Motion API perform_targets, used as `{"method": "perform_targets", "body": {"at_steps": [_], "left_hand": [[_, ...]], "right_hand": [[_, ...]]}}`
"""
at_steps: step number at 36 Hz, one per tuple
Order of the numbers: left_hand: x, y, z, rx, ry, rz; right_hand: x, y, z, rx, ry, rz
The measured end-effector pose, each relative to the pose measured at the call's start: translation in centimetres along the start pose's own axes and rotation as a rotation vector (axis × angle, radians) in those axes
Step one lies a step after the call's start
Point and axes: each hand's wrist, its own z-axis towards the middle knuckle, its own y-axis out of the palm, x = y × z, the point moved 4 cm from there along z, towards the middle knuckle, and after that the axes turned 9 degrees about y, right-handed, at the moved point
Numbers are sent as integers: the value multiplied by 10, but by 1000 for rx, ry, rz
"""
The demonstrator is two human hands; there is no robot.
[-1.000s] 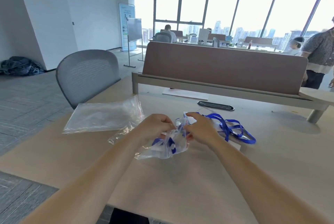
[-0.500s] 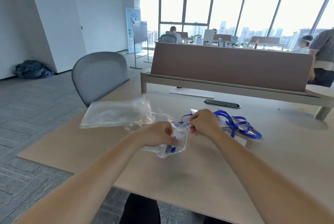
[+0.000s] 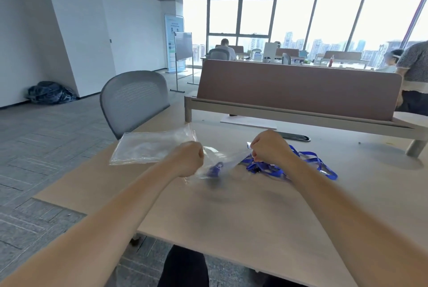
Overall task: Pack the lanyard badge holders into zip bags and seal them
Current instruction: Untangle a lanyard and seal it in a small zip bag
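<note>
A clear zip bag (image 3: 222,164) hangs stretched between my two hands just above the table, blurred by motion. Inside it sits a blue lanyard badge holder (image 3: 215,169). My left hand (image 3: 188,161) grips the bag's left end in a fist. My right hand (image 3: 269,149) pinches the bag's right end. Behind and below my right hand lies a loose pile of blue lanyard badge holders (image 3: 301,166) on the table. A stack of empty clear zip bags (image 3: 150,147) lies flat to the left of my left hand.
The light wooden table (image 3: 243,217) ends at a brown divider screen (image 3: 298,87) at the back. A black cable grommet (image 3: 294,136) and white paper (image 3: 247,122) lie below the screen. A grey mesh chair (image 3: 134,101) stands at the left corner. People sit and stand farther off.
My hands have moved apart, pulling the bag taut between them. The bag with the lanyard has lifted slightly and now blurs. My view has tilted up a little.
</note>
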Motion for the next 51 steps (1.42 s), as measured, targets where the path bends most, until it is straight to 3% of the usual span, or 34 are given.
{"method": "perform_targets", "body": {"at_steps": [7, 11, 20, 26, 37, 51], "left_hand": [[-18, -8, 8, 178, -59, -214], [-29, 0, 6, 242, -113, -440], [-49, 10, 5, 382, -177, -629], [-50, 14, 7, 445, -148, -670], [-62, 25, 6, 375, -84, -788], [-66, 37, 11, 412, -45, -788]], "right_hand": [[-2, -1, 1, -14, -90, -111], [-5, 2, 5, 16, -157, -38], [-27, 31, -6, -207, -217, 211], [-53, 45, -3, -187, -299, 77], [-55, 51, 6, -121, -312, 109], [-73, 55, 0, -134, -361, 46]]}}
